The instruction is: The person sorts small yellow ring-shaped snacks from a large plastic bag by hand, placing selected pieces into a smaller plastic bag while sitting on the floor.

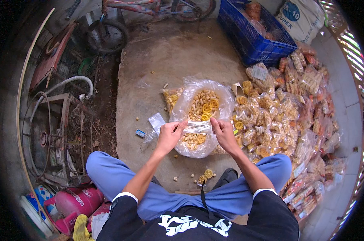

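Note:
Between my two hands a small clear plastic bag (198,126) is stretched taut sideways. My left hand (171,135) pinches its left end between thumb and fingers, and my right hand (223,132) grips the right end the same way. Just beneath lies a large clear plastic sack (225,96), its mouth spread wide. Inside it are small tube-shaped snacks (197,104) and yellow wheel-shaped crackers (210,106). Whether the small bag holds anything is hard to tell. Left of the sack, a stack of flat clear bags (157,122) rests on the concrete floor near a small blue object (140,133).
Many filled snack bags (269,120) are heaped on the right, with a scoop (237,89) at their edge. A blue plastic crate (257,45) stands behind them. A bicycle (133,6) is at the back. Pink gas cylinders (79,200) and a metal frame (62,138) are on the left.

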A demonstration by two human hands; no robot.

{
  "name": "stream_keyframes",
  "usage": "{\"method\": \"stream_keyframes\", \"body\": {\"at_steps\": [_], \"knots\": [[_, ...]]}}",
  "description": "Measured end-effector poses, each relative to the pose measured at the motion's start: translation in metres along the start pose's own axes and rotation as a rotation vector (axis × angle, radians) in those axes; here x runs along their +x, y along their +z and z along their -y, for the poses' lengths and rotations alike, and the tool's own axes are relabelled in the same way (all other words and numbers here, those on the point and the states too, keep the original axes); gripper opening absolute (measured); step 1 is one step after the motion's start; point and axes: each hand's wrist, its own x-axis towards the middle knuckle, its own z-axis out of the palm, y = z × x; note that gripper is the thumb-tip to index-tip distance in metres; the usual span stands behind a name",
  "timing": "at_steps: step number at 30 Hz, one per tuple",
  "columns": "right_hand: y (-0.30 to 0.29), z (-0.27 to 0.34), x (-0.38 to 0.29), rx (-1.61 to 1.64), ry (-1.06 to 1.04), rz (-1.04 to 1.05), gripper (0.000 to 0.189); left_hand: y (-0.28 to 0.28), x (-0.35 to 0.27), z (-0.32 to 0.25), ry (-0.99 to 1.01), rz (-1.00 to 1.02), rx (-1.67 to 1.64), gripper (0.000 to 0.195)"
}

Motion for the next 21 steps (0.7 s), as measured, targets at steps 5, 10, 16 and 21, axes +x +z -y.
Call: {"method": "stream_keyframes", "body": {"at_steps": [5,10,16,21], "knots": [[-0.002,-0.002,0.001,-0.103,-0.140,-0.065,0.041,-0.007,0.005,0.012,-0.061,0.101,-0.025,0.038],[-0.004,0.001,0.005,-0.175,-0.206,-0.041,0.034,-0.009,0.001,-0.007,0.563,-0.097,0.563,0.051],[0.007,0.007,0.000,-0.299,-0.413,0.093,0.027,0.012,-0.009,-0.006,0.617,0.095,0.566,0.051],[0.006,0.019,-0.005,-0.302,-0.394,0.063,0.025,0.013,-0.010,-0.008,0.236,0.265,0.500,0.029]]}}
